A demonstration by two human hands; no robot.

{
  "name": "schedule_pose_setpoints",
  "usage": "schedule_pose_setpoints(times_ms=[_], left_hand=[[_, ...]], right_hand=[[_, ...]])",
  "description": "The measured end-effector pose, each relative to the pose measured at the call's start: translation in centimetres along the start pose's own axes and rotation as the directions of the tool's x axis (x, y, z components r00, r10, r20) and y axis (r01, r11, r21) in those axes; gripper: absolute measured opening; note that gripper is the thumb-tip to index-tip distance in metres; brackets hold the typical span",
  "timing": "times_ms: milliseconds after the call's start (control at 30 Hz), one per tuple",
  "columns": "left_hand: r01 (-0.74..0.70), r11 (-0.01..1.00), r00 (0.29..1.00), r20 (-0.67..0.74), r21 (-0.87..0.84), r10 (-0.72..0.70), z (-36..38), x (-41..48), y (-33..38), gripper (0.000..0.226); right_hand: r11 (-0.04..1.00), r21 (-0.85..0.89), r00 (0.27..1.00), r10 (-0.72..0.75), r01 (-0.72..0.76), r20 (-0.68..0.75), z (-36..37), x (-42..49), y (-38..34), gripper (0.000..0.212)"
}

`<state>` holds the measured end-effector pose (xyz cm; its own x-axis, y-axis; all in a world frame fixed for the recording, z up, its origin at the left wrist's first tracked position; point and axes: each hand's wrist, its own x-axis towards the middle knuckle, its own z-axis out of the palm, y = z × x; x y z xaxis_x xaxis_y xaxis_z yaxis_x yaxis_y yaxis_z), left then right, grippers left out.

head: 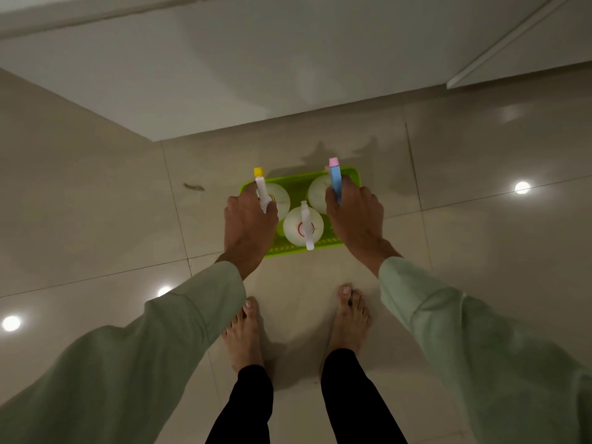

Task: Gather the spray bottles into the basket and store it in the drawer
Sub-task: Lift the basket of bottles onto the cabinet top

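A lime-green basket (pixel 349 174) is seen from above, over a glossy tiled floor (pixel 96 219), in front of the person's bare feet (pixel 243 334). Whether it rests on the floor or is lifted cannot be told. Three white spray bottles are stood inside it. The bottle with the yellow nozzle (pixel 278 197) is at the basket's left side, the bottle with the blue trigger head and pink tip (pixel 320 187) at the right, and the third bottle, with an all-white sprayer and a red collar (pixel 302 227), sits at the near middle, between the two hands.

The left hand (pixel 248 225) is curled over the left edge of the basket, knuckles up, with the yellow-nozzle sprayer neck passing right by the fingers — whether the bottle or the basket rim is gripped cannot be told. The right hand (pixel 355 219) is laid over the right edge the same way, fingers bent around or against the blue trigger head; a firm grip on it is not confirmed. Both arms are covered by pale green sleeves (pixel 198 315), and black trousers (pixel 243 405) are seen at the bottom.

A white cabinet front (pixel 224 75) is seen beyond the basket, with a panel edge (pixel 499 52) at the upper right standing ajar. Ceiling light reflections (pixel 522 187) are scattered over the tiles — a small dark mark (pixel 193 186) is noted on the floor left of the basket
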<state>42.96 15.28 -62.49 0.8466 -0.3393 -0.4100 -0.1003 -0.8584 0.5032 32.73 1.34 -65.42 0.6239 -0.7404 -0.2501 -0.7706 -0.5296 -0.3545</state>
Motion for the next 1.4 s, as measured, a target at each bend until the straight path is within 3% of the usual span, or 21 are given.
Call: schedule_pose_setpoints(times_ms=[267,400,500,567,700,833,967,1133,1400], left_hand=[[-0.015,1.0,1.0,0.013,-0.004,0.015,-0.3,-0.3,-0.1,0.035],[-0.058,0.994,0.996,0.058,-0.09,0.063,-0.9,-0.8,-0.4,0.053],[-0.062,0.984,0.992,0.098,-0.168,0.079,-1.3,-1.6,-1.6,0.067],[-0.062,0.978,0.995,0.07,-0.2,0.077,-1.2,-2.4,-2.8,0.068],[0.231,0.923,0.972,0.032,-0.307,-0.233,0.5,-3.1,-5.3,0.069],[0.458,0.844,0.888,0.117,-0.28,-0.444,3.1,-2.6,-7.3,0.069],[0.451,0.843,0.891,0.21,-0.293,-0.403,5.6,-1.1,-8.3,0.063],[0.424,0.865,0.906,0.148,-0.269,-0.398,6.4,0.2,-8.9,0.06],[0.412,0.839,0.911,0.166,-0.354,-0.377,2.1,-2.9,-6.5,0.059]], right_hand=[[1.0,0.01,0.997,-0.006,0.006,0.077,-0.4,-0.3,0.8,0.039],[1.0,0.026,0.999,0.0,-0.002,0.051,-1.1,-1.0,1.1,0.056],[0.961,0.253,0.993,0.116,-0.108,-0.015,-1.4,-2.5,2.1,0.06],[0.881,0.428,0.974,0.227,-0.2,-0.013,-0.9,-3.1,3.7,0.05],[0.765,0.476,0.9,0.393,-0.434,0.189,1.5,-3.2,6.9,0.052],[0.722,0.45,0.846,0.389,-0.526,0.364,4.0,-2.2,8.5,0.062],[0.737,0.489,0.877,0.313,-0.466,0.363,6.3,-1.1,9.2,0.047],[0.816,0.445,0.924,0.268,-0.369,0.273,7.3,-0.8,9.7,0.035],[0.825,0.477,0.947,0.206,-0.303,0.245,1.2,-2.5,7.8,0.039]])
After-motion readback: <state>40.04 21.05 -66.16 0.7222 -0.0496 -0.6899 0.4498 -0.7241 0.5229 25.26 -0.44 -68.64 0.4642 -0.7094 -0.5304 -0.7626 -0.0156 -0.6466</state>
